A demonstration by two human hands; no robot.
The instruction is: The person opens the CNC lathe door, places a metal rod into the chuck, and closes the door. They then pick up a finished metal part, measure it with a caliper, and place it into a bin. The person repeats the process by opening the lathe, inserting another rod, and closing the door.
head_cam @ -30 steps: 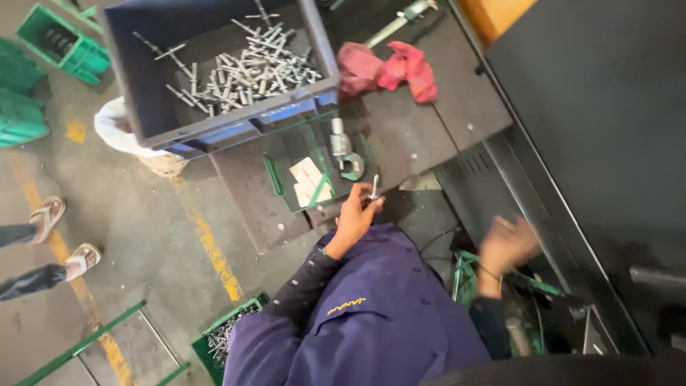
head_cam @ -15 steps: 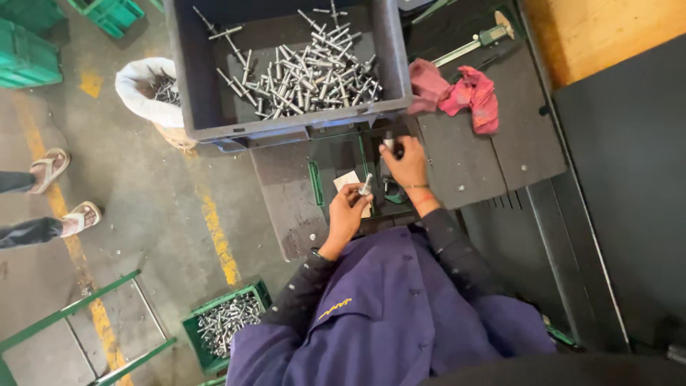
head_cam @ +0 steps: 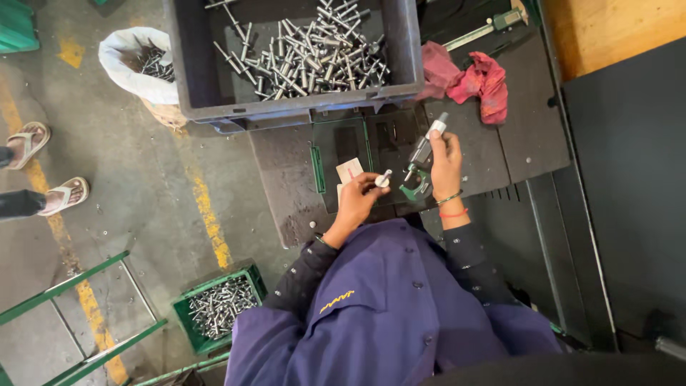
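Note:
My left hand (head_cam: 355,202) pinches a small metal pin (head_cam: 384,179) at its fingertips, above the dark bench (head_cam: 286,200). Just to its right, my right hand (head_cam: 446,163) grips a micrometer (head_cam: 420,166) with a green frame and a silver thimble pointing up. Pin and micrometer jaws are close together, a small gap between them. Under both hands lies an open dark case (head_cam: 343,146) with a green edge and a white card inside.
A dark grey crate (head_cam: 193,64) full of metal pins stands ahead. A white sack (head_cam: 118,53) of pins, a green crate (head_cam: 218,307) of pins and a green frame (head_cam: 71,314) are on the floor left. A red rag (head_cam: 464,75) and caliper (head_cam: 493,23) lie right. Another person's sandalled feet (head_cam: 43,164) are far left.
My right hand came in from the lower right, took the micrometer off the case and lifted it beside the pin. My left hand kept the pin. The view shifted.

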